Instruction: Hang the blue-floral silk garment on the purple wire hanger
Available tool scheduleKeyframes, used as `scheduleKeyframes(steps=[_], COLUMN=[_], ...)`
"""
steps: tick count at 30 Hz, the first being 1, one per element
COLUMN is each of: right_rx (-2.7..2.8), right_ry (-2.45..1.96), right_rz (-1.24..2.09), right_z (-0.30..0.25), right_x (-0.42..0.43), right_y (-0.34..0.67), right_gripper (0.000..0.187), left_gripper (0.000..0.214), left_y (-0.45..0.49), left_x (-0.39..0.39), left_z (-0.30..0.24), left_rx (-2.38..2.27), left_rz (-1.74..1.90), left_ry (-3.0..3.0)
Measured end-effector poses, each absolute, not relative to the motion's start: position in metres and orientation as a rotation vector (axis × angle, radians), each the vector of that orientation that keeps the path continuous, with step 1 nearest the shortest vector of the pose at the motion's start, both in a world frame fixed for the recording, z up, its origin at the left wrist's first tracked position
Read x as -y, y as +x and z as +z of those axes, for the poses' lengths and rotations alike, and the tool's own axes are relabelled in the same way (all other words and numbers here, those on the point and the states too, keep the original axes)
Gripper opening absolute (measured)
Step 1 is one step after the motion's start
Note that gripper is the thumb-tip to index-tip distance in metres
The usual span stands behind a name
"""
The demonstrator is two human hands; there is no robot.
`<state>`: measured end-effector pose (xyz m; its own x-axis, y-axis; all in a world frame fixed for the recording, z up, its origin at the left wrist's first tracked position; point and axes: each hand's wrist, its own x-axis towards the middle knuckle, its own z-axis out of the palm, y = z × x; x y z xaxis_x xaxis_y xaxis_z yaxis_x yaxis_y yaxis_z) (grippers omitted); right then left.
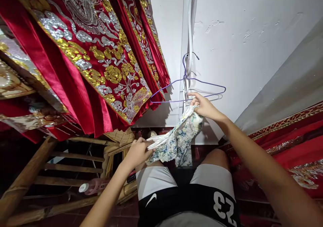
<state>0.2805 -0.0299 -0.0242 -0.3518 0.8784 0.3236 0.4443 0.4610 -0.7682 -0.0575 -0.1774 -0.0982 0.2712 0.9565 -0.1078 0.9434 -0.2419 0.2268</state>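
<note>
A white garment with a blue-green floral print (185, 136) hangs stretched between my two hands, in front of my lap. My left hand (138, 152) grips its lower left edge, fingers closed on the cloth. Higher up, my right hand (203, 106) pinches the garment's upper right corner, with the index finger pointing left. Just above and behind that hand, a purple wire hanger (174, 101) hangs by its hook against the wall, with no clothing on it. The garment's exact kind is hard to make out because it is bunched.
Red costumes with gold and silver sequins (113, 73) hang at the left. A bamboo rack (73, 168) stands below them, beside a pink bottle with a white cap (93, 186). White straps (189, 28) run down the wall. More red sequined cloth (290, 153) lies at the right.
</note>
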Motion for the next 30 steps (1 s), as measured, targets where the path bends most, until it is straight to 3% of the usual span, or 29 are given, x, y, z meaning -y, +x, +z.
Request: scheduleKeyframes(steps=[3, 8, 12, 18, 22, 27, 29, 30], right_rx=[1.913, 1.928, 1.835, 1.831, 1.804, 1.439, 1.296, 1.292], right_ry=[-1.174, -1.190, -1.209, -1.178, -1.173, -1.189, -1.228, -1.271], right_rz=[0.664, 0.579, 0.547, 0.828, 0.970, 0.602, 0.480, 0.462], right_z=[-0.043, -0.059, -0.046, -0.021, -0.028, -0.037, -0.029, -0.022], right_x=[0.016, 0.025, 0.045, 0.075, 0.088, 0.075, 0.067, 0.063], right_y=[0.281, 0.307, 0.337, 0.335, 0.317, 0.331, 0.350, 0.360], right_gripper=[0.082, 0.040, 0.022, 0.016, 0.029, 0.091, 0.093, 0.083], left_gripper=[0.038, 0.038, 0.044, 0.039, 0.029, 0.022, 0.020, 0.019], left_y=[-0.062, -0.059, -0.044, 0.001, 0.011, -0.002, -0.007, -0.009], left_x=[0.168, 0.142, 0.124, 0.100, 0.078, 0.066, 0.063, 0.060], left_z=[-0.087, -0.075, -0.061, -0.022, 0.011, 0.035, 0.039, 0.041], left_rx=[-1.882, -1.982, -1.764, -1.422, -1.280, -1.253, -1.233, -1.221], left_rz=[0.150, 0.280, 0.647, 1.312, 1.368, 1.258, 1.250, 1.241], left_ry=[2.384, 2.375, 2.286, 2.026, 2.042, 2.027, 1.917, 1.845])
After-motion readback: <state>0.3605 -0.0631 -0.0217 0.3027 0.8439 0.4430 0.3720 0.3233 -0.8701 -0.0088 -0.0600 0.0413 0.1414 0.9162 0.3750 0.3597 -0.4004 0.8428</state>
